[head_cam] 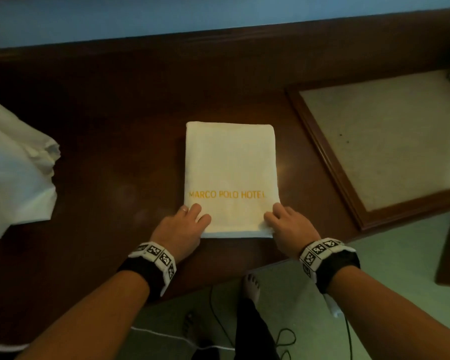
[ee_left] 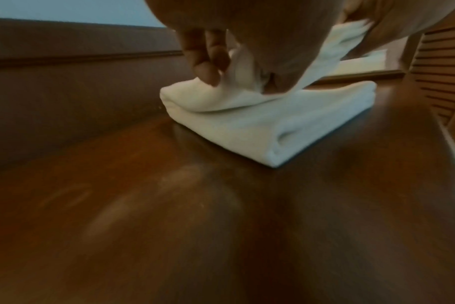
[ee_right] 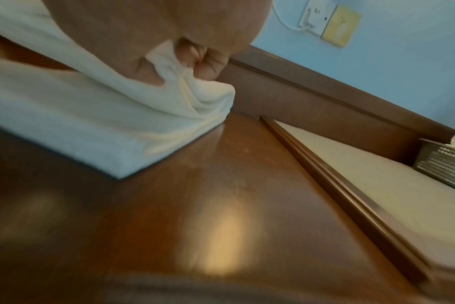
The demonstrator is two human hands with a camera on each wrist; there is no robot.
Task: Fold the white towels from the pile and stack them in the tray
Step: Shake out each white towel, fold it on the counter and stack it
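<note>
A white towel (head_cam: 230,165) with orange "MARCO POLO HOTEL" lettering lies folded into a rectangle on the dark wooden table (head_cam: 120,152). My left hand (head_cam: 186,222) pinches the top layer at the towel's near left corner, seen up close on the towel (ee_left: 260,115) in the left wrist view. My right hand (head_cam: 286,222) pinches the near right corner, bunching the towel (ee_right: 96,123) cloth in the right wrist view. The tray (head_cam: 390,141), wood-framed with a pale lining, sits to the right and holds no towels. The pile of white towels (head_cam: 13,172) lies at the left.
A raised wooden back rail (head_cam: 218,53) runs along the table under a blue wall. A tissue box (ee_right: 444,164) stands at the tray's far corner. A wall socket (ee_right: 317,18) is above. Cables and the person's bare feet are on the floor below the table edge.
</note>
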